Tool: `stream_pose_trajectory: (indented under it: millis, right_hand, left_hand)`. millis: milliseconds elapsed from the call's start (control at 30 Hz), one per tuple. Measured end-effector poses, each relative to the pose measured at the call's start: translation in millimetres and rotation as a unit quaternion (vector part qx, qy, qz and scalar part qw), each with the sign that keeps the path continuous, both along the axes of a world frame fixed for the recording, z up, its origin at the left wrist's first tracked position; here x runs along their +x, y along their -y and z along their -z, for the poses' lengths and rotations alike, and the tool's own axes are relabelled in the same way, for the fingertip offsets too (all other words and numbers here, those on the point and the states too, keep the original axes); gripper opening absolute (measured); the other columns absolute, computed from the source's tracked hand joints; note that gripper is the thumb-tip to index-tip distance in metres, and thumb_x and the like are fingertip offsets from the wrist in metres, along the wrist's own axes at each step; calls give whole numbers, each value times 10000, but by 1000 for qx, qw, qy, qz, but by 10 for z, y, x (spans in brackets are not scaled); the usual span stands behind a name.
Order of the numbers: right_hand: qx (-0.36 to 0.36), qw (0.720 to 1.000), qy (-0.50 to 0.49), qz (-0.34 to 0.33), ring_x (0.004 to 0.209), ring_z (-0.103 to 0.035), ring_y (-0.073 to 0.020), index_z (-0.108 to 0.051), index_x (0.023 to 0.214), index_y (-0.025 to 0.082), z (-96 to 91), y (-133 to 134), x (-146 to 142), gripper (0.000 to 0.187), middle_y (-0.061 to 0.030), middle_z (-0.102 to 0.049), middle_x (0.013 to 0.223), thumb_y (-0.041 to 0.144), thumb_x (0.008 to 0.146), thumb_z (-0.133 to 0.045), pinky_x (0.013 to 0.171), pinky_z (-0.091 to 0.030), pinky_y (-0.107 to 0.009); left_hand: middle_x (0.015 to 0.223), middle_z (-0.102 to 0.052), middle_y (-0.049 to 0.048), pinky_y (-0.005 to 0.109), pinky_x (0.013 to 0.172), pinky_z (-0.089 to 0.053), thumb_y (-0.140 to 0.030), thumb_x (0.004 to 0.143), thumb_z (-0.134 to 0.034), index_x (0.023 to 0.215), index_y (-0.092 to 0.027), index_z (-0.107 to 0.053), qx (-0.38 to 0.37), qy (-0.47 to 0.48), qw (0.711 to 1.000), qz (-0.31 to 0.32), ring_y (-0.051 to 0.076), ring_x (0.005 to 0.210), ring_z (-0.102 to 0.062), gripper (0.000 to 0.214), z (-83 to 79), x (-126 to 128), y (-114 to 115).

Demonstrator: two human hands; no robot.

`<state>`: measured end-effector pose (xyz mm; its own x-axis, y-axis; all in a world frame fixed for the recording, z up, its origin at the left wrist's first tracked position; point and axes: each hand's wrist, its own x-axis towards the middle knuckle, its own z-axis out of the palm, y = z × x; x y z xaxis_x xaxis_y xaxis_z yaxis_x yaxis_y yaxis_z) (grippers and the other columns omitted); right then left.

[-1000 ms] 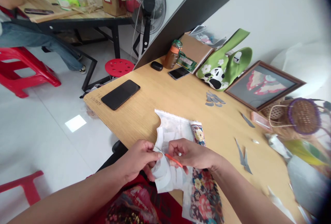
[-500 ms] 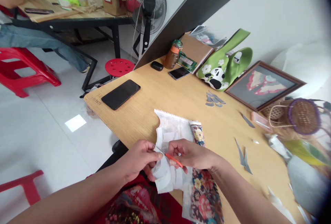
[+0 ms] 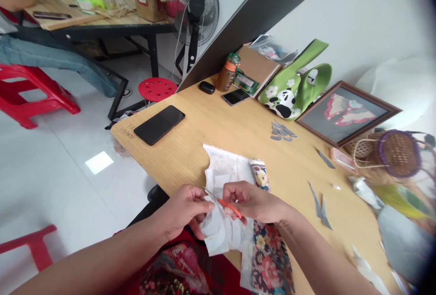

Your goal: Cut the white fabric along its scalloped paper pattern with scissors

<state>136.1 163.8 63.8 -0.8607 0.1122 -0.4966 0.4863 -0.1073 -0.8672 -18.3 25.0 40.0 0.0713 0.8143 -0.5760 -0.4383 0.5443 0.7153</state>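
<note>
My right hand (image 3: pixel 242 200) is closed on a small pair of scissors with orange handles (image 3: pixel 230 207). The blades point left and lie at the edge of a white paper piece (image 3: pixel 218 239). My left hand (image 3: pixel 189 208) pinches that paper between thumb and fingers, close to the blade tips. Beneath both hands lies a floral cloth (image 3: pixel 269 258) with its pale backing (image 3: pixel 231 161) facing up, at the table's near edge. Part of the paper is hidden behind my fingers.
On the wooden table (image 3: pixel 190 149) lie a black phone (image 3: pixel 159 125), grey cut scraps (image 3: pixel 282 130) and pointed grey pieces (image 3: pixel 320 206). A bottle (image 3: pixel 228 72), a green panda bag (image 3: pixel 296 86) and a framed butterfly (image 3: pixel 349 112) stand at the back. Another person sits at the far-left table.
The scissors have shifted slightly in my right hand, and their blades show more clearly. My left hand has barely moved. The other person's hands and foot have shifted right.
</note>
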Motion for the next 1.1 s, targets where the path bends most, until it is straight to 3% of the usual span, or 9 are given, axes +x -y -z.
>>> stream_pose_trajectory:
  millis: [100, 200, 367, 533, 633, 767, 1100]
  right_hand:
    - [36, 996, -50, 60, 529, -518, -82, -537, 765, 181, -90, -25, 62, 294, 24, -572, 647, 431, 811, -686, 486, -469, -215]
    - [184, 970, -88, 136, 695, -621, -139, -567, 840, 184, -87, -49, 161, 217, -27, -647, 751, 394, 877, -606, 639, -517, -276]
    - [449, 873, -64, 180, 918, -671, -212, -558, 1012, 196, 92, 45, 394, 148, -89, -682, 990, 308, 934, -504, 758, -544, -339]
    - [633, 757, -59, 149, 833, -695, -231, -496, 1130, 193, 206, 310, 613, 185, -107, -684, 985, 286, 981, -436, 669, -559, -342]
    - [671, 726, -51, 139, 826, -703, -236, -480, 1142, 190, 278, 413, 714, 181, -105, -684, 948, 265, 990, -416, 657, -568, -332]
    - [686, 711, -28, 152, 772, -715, -229, -478, 1128, 186, 398, 421, 820, 171, -103, -689, 934, 257, 987, -411, 627, -576, -317]
    - [696, 692, -19, 188, 810, -724, -238, -497, 1122, 198, 572, 83, 982, 184, -118, -711, 1003, 287, 971, -439, 688, -577, -326]
  left_hand:
    - [641, -627, 45, 202, 348, -453, -428, 642, -719, 764, -125, -610, 0, -13, 1000, -2, 139, 518, -569, 344, -6, -31, 40]
    - [656, -598, 19, 198, 336, -452, -443, 664, -706, 783, -137, -605, 1, -40, 999, 7, 150, 558, -582, 343, -9, -83, 88]
    - [635, -591, -10, 185, 337, -444, -423, 726, -649, 729, -156, -567, 1, -95, 995, 25, 122, 500, -569, 280, 29, -158, 155]
    - [710, -672, 33, 173, 342, -425, -387, 757, -617, 726, -162, -543, 5, -144, 989, 38, 120, 486, -588, 239, 64, -178, 192]
    - [700, -691, 50, 169, 352, -430, -375, 776, -596, 738, -164, -541, 13, -145, 989, 39, 133, 516, -609, 222, 47, -180, 184]
    - [683, -689, 58, 178, 364, -452, -375, 786, -590, 758, -157, -557, 27, -133, 990, 38, 159, 584, -628, 221, 32, -200, 172]
    - [682, -660, 50, 189, 378, -477, -405, 749, -654, 785, -140, -601, 19, -122, 992, 3, 163, 617, -613, 273, 9, -247, 172]
